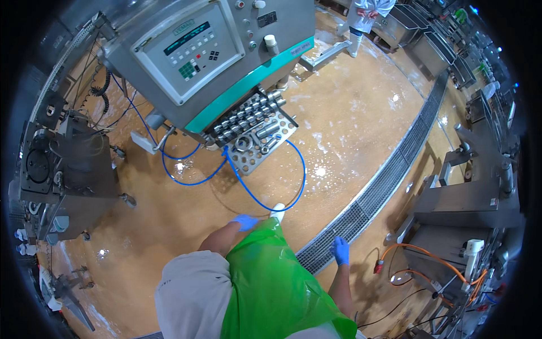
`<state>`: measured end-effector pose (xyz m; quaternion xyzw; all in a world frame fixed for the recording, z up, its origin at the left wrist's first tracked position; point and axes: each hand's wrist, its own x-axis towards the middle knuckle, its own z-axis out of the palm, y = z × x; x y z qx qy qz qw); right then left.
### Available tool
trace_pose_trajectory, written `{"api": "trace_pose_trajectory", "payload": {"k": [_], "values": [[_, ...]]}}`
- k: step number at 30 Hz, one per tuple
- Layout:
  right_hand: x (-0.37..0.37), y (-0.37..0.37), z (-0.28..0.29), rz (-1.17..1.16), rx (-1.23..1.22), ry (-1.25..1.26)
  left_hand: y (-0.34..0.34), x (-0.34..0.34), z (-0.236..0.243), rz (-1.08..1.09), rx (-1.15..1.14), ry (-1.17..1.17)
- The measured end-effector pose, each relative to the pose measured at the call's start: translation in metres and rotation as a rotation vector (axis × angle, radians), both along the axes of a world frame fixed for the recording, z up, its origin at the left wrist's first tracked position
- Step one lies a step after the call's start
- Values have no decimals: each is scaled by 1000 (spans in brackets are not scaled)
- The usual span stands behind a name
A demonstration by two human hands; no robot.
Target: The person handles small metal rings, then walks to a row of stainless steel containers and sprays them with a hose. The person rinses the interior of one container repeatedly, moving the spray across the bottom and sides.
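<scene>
My left hand (pixel 245 222), in a blue glove, hangs beside the green apron (pixel 276 277) with its fingers stretched out and nothing seen in it. My right hand (pixel 340 250), also gloved in blue, is held out on the right above the floor grate, its fingers loosely apart and holding nothing visible. Ahead of me a perforated metal shelf (pixel 247 165) juts from under a grey machine (pixel 169 62). On it rest metal feed screws (pixel 248 117), a ring-shaped part (pixel 244 142) and other smaller metal parts. A thin blue hose (pixel 262 204) loops from the shelf over the floor.
A long drain grate (pixel 372 195) crosses the wet tan floor to my right. A steel machine stands at left (pixel 84 181), another at right (pixel 451 226) with an orange cable (pixel 426 248). Far off, a person in white (pixel 367 14) stands near metal tubs (pixel 432 53).
</scene>
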<state>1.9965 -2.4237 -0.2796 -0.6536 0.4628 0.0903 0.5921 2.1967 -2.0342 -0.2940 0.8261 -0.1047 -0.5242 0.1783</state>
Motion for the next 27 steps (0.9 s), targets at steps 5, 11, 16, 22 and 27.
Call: {"api": "trace_pose_trajectory", "payload": {"k": [5, 11, 16, 22, 27], "values": [[-30, -37, 8, -71, 114, 300, -32, 54, -19, -98, 209, 6], [-125, -124, -62, -124, 368, 423, -151, 107, 23, -175, -99, -139], [-41, -193, -111, 34, 352, 427, -213, 102, 15, -1, -126, -164], [115, -258, -100, 388, 111, 114, -190, 29, -5, 167, 120, -21], [203, -306, -77, 263, 271, 168, -197, -9, 106, 457, 91, -10]]}}
